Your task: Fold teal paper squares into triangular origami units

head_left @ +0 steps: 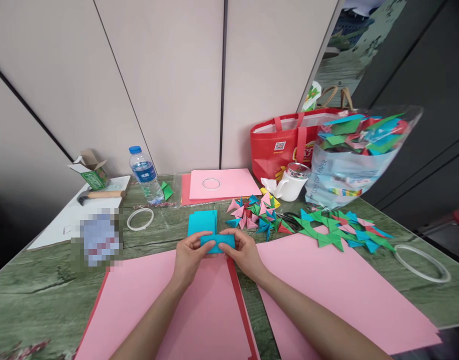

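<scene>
Blue folded paper (217,240): lower centre of frame; long axis left to right. Held between left hand (188,254) and right hand (248,251), one at each end, equally near; grip narrow, pinching. Blue paper stack (202,222): just above in frame, slightly left.

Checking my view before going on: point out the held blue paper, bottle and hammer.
Held blue paper (217,239), head view: middle of its front.
Bottle (145,173), head view: its label.
Hammer (105,194), head view: its wooden handle.
</scene>
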`<state>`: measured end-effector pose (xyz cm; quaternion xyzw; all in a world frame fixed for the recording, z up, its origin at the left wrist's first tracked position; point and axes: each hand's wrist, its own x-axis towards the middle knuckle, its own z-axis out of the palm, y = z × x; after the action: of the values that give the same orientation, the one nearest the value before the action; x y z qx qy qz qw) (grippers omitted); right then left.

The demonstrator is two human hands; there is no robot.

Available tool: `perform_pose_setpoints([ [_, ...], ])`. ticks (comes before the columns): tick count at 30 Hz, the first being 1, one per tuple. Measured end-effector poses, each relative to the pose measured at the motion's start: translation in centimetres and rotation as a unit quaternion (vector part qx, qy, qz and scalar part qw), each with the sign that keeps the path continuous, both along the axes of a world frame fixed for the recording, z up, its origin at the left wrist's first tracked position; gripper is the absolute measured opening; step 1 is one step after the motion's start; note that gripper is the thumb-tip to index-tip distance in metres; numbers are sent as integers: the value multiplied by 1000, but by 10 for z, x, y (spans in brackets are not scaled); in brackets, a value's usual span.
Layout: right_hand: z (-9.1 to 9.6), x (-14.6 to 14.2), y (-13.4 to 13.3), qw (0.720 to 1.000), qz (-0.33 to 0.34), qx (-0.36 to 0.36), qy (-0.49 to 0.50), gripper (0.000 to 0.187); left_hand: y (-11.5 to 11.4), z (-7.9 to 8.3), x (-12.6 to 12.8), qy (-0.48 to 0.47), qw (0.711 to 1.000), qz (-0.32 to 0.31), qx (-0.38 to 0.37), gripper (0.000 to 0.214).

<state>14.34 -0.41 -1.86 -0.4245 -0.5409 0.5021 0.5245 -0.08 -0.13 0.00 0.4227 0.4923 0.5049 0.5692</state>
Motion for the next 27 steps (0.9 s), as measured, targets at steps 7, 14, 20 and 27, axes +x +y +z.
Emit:
perform_pose_setpoints([
  [7, -3, 1, 1, 1000, 2, -10, -4, 21, -1, 1, 0, 3, 1000, 5, -3, 32],
  [14, -1, 4, 4, 997, -23, 22, -74, 19, -1, 0, 1, 19, 1000, -8, 6, 26],
  [20, -5, 5, 6, 997, -18, 30, -66, 16, -2, 0, 1, 32, 999, -11, 11, 23],
  [27, -6, 4, 6, 997, -28, 30, -68, 17, -1, 1, 1, 22, 1000, -11, 3, 25],
])
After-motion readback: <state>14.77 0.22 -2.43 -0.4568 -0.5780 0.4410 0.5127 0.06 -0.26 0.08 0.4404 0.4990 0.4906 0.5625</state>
